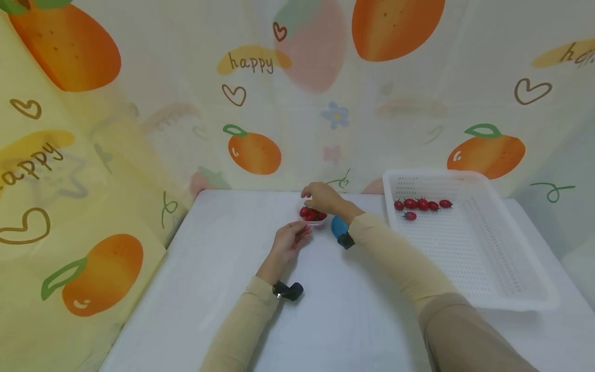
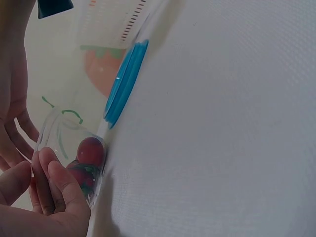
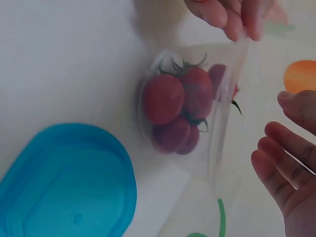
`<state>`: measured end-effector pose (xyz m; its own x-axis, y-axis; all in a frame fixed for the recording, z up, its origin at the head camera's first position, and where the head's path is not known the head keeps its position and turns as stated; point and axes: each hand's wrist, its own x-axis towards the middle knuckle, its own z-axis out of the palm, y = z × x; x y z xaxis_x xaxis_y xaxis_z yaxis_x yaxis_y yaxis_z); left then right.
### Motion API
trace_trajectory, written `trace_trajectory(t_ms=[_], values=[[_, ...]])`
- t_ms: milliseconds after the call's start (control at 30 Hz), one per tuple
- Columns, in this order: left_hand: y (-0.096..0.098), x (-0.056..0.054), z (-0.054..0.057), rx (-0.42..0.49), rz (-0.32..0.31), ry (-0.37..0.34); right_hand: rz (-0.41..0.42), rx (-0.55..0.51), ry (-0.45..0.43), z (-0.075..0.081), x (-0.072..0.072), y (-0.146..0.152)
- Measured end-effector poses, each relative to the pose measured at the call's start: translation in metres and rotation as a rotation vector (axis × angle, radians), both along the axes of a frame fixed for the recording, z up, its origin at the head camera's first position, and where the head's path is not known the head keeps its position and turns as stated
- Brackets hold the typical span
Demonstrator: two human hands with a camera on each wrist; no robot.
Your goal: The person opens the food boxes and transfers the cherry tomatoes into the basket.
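A small clear plastic container [image 3: 215, 158] holding several cherry tomatoes [image 3: 163, 98] stands on the table towards its far edge. My left hand [image 1: 288, 240] pinches its rim between thumb and fingers, as the left wrist view also shows. Above the container's mouth is my right hand [image 1: 325, 199], with thumb and fingers apart and nothing between them. In the right wrist view the right fingers [image 3: 271, 173] are spread beside the open top. Green stems show on some of the tomatoes. A blue lid [image 3: 74, 182] lies on the table just right of the container, partly covered by the right wrist in the head view.
On the right stands a large white perforated basket [image 1: 465, 268], with several loose cherry tomatoes [image 1: 422, 204] near its far left corner. A white cloth [image 1: 186, 289] covers the table. Behind it hangs a fruit-printed curtain [image 1: 186, 144]. Each wrist wears a black camera.
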<state>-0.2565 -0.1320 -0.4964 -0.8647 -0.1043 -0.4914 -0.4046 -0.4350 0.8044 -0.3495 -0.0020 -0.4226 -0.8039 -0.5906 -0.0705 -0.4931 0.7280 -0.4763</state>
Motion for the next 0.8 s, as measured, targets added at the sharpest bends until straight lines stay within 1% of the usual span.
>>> trace_trajectory(t_ms=[133,367,633,733,800], values=[[0.001,-0.001,-0.001,0.009,0.009,0.007,-0.001,0.028,0.005,-0.007,0.001,-0.007],[0.002,0.0,-0.003,0.03,0.021,0.029,-0.004,0.036,-0.003,-0.019,0.006,-0.013],[0.001,0.001,-0.003,0.014,0.014,0.047,-0.017,0.009,0.033,-0.031,0.002,-0.017],[0.001,0.001,-0.003,0.009,0.008,0.053,-0.028,0.035,0.037,-0.032,0.001,-0.017],[0.001,0.0,-0.002,0.01,0.007,0.053,-0.03,0.075,0.031,-0.033,0.001,-0.018]])
